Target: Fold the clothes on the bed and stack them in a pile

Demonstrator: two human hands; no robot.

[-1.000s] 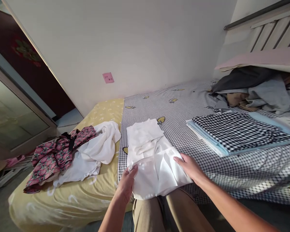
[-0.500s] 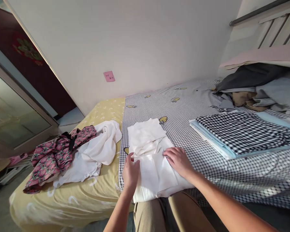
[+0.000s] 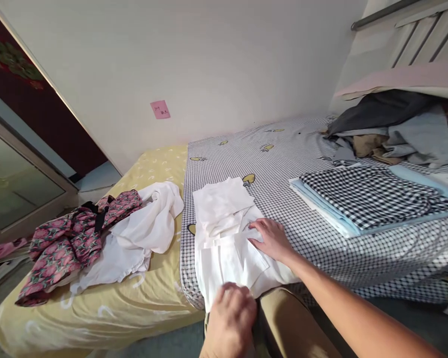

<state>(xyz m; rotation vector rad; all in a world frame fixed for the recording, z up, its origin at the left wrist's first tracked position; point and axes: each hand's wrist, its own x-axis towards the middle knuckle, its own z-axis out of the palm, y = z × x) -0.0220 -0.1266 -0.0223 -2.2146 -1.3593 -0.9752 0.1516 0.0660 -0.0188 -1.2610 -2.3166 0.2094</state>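
A white garment (image 3: 224, 204) lies partly folded on the checked bedsheet in front of me, its lower part reaching the bed's edge at my knees. My right hand (image 3: 272, 239) rests on the garment's right side, thumb and fingers apart and touching the cloth. Low over the near edge of the garment is my left hand (image 3: 232, 313), smeared by motion. Its fingers look bent, but whether they grip the cloth does not show.
On the yellow sheet (image 3: 164, 293) to the left lie a pink floral garment (image 3: 70, 243) and white clothing (image 3: 155, 216). A folded stack topped by black-and-white checked cloth (image 3: 373, 199) sits at the right. Behind it is a heap of dark and grey clothes (image 3: 392, 119).
My left hand has moved from the garment's left side down toward its near edge. My right hand stays at the right side. The view has shifted slightly.
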